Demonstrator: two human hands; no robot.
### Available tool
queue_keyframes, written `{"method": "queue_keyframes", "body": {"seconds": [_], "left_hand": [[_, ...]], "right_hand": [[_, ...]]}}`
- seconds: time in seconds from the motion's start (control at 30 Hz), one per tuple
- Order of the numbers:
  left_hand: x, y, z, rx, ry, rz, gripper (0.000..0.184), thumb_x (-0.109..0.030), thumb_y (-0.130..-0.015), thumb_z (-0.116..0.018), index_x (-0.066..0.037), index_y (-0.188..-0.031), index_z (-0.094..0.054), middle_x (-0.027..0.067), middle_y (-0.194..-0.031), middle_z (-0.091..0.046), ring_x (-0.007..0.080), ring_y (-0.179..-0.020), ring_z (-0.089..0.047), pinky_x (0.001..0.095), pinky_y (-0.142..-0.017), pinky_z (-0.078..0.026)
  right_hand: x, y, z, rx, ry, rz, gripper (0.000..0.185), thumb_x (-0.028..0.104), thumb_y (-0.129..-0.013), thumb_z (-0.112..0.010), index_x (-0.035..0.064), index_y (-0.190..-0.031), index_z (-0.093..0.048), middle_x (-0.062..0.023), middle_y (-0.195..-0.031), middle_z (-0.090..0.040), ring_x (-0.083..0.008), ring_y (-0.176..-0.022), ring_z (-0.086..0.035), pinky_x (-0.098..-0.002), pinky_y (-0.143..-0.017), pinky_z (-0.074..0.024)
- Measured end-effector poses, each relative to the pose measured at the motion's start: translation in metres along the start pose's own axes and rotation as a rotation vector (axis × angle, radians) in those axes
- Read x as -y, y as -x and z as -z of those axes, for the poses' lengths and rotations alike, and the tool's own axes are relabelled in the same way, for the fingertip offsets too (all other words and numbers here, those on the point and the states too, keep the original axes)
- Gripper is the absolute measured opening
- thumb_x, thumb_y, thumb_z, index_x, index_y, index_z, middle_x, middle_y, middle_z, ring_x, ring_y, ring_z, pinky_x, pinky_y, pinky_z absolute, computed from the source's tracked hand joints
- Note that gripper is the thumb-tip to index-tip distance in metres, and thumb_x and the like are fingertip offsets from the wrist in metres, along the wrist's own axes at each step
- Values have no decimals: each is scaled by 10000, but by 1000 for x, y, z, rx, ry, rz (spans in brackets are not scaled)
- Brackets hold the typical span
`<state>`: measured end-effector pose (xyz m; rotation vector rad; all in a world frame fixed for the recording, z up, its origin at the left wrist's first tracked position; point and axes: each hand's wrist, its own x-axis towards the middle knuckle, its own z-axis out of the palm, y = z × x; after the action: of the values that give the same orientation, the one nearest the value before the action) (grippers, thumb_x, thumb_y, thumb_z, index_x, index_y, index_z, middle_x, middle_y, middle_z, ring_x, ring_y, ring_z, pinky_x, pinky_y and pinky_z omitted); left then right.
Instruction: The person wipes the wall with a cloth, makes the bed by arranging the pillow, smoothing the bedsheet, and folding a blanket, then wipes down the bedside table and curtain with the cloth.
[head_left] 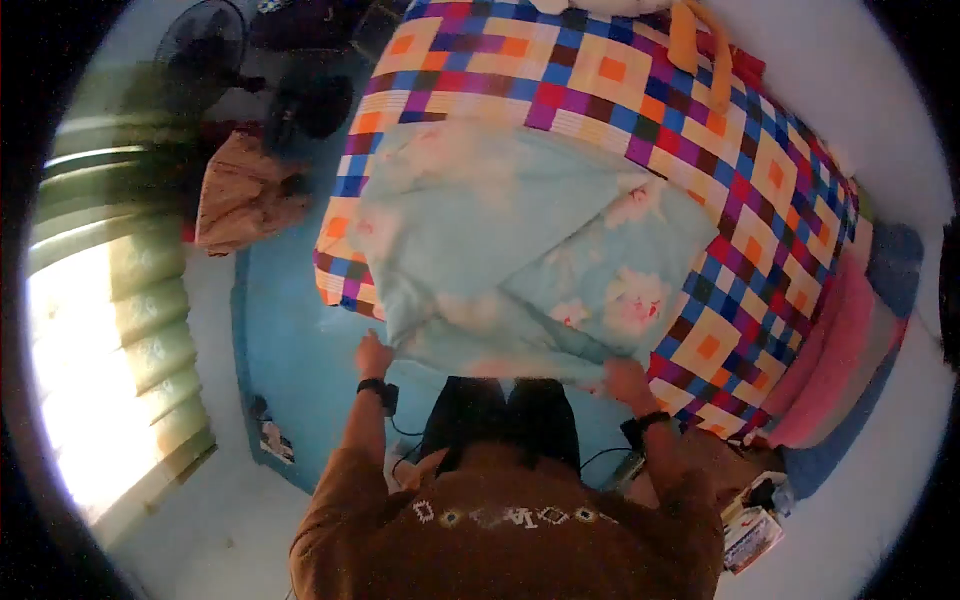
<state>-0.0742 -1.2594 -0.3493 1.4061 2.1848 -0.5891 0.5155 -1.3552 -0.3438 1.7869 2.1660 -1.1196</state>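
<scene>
A pale blue-green cloth with pink flowers [470, 220] lies partly over a bed with a colourful checkered cover [710, 345]. The cloth has a diagonal fold, and its near edge hangs in front of my legs. My left hand [374, 354] is closed on the cloth's near left corner. At the near right side of the cloth, my right hand [627, 382] is closed on its edge. Dark bands with small boxes are on both wrists.
A fan [203, 48] stands at the far left, above a brown cloth item [245, 195]. Green curtains [150, 330] hang at the bright window. Rolled pink and blue bedding [830, 350] lies on the right. Books [752, 540] lie at the lower right.
</scene>
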Motion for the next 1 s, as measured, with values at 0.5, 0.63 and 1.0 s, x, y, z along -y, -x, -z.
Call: {"method": "queue_keyframes", "body": {"seconds": [0.5,0.63,1.0], "left_hand": [[-145,-66,1,-191,-176,-386,456,-274,-789,-629,-107,-1188,-486,116,-1092,-578,304,-1027,-546,453,-882,-411],[-102,-79,6,-309,118,-273,295,-339,-793,-651,-94,-948,-600,112,-895,-632,306,-816,-625,429,-676,-493],[-20,-76,60,-513,571,-234,326,-58,-840,-523,-27,-1164,-497,63,-1031,-583,158,-867,-540,270,-727,-450]], "right_hand": [[-103,-106,137,-74,-22,-179,370,188,-714,-723,72,-1043,-597,-140,-1049,-627,-342,-991,-588,-442,-826,-490],[-147,-98,122,161,-79,-159,333,156,-714,-720,31,-994,-589,-147,-1059,-618,-349,-1006,-576,-442,-830,-481],[-186,-166,145,-522,39,38,291,97,-725,-702,19,-981,-587,-158,-1295,-459,-376,-1165,-446,-430,-939,-425]]}}
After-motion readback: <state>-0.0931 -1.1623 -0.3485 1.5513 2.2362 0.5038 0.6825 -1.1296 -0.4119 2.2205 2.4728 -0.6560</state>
